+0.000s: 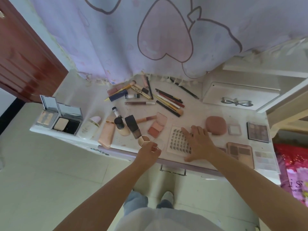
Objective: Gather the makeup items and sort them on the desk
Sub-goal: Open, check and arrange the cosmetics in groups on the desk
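Currently sorting palettes: the right hand (pixel 199 144) lies flat on the white grid-patterned eyeshadow palette (pixel 178 140); the left hand (pixel 149 151) apparently pinches a clear round lid (pixel 160 142), needing placement next.

curtain (pixel 116 39): lilac, pink hearts outlined purple
palette under my right grip (pixel 177 140): white, grey scalloped pans
puff case (pixel 215 125): dusty rose
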Demonstrator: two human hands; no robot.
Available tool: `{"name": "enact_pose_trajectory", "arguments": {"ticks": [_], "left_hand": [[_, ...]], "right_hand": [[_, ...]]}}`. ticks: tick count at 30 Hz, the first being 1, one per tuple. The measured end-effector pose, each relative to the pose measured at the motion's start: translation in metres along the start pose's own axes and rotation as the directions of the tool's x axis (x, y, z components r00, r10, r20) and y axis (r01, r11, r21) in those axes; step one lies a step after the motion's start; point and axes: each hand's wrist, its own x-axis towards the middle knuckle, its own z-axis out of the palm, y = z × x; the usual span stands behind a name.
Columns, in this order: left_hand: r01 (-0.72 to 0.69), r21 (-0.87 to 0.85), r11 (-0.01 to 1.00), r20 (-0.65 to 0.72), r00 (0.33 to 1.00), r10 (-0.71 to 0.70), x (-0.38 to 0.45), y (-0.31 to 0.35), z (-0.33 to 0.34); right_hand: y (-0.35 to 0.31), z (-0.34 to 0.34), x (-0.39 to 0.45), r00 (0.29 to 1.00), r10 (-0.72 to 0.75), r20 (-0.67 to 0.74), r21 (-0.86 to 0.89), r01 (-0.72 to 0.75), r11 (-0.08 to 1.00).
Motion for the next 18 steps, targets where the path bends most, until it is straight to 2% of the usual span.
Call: {"name": "enact_pose_trajectory", "arguments": {"ticks": [4,10,12,14,16,18], "left_hand": [[0.014,0.010,1.000,0.030,0.999,-0.014,0.000,-0.005,-0.004],[0.015,0.047,0.999,0.080,0.997,-0.019,0.000,0.007,-0.007],[0.064,-0.017,0.998,0.090,0.994,-0.063,0.000,0.011,-0.009],[0.080,-0.104,0.991,0.090,0.993,-0.071,-0.001,0.017,-0.013],[0.067,-0.207,0.976,0.131,0.991,-0.040,-0.002,0.029,-0.020],[0.037,-0.357,0.933,0.227,0.973,0.048,-0.005,0.047,-0.031]], "right_hand": [[-0.001,0.006,-0.001,0.998,0.011,0.063,0.031,-0.013,0.999],[-0.009,0.001,-0.006,0.998,-0.002,0.057,0.017,0.001,1.000],[-0.011,-0.008,-0.010,0.999,-0.018,0.031,0.015,0.018,1.000],[-0.009,-0.026,-0.015,1.000,-0.024,-0.013,0.098,0.025,0.995],[-0.004,-0.052,-0.023,0.996,-0.038,-0.078,0.173,0.051,0.984],[0.002,-0.082,-0.034,0.986,-0.045,-0.161,0.176,0.073,0.982]]}}
